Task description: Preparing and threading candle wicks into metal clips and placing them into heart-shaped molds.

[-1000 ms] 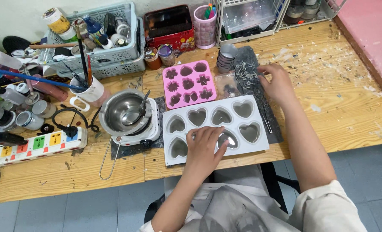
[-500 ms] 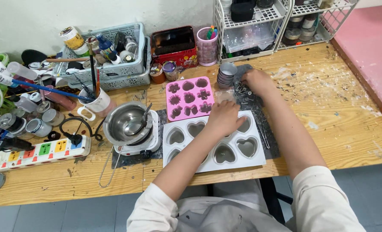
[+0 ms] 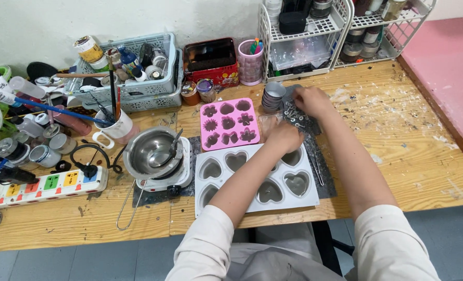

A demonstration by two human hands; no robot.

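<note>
Two bare hands work at the far end of a white heart-shaped mould tray (image 3: 257, 182) on the wooden worktop (image 3: 408, 156). The left hand (image 3: 284, 136) rests curled at the tray's top edge, its grip closed, on what I cannot tell. The right hand (image 3: 310, 100) lies on a dark mat strewn with small metal pieces (image 3: 296, 118), fingers bent; its grip is unclear. A pink flower mould (image 3: 229, 124) sits just beside.

A pink flower mould (image 3: 229, 124) sits beside a white heart mould (image 3: 255, 179) on the brown wooden table (image 3: 398, 135).
</note>
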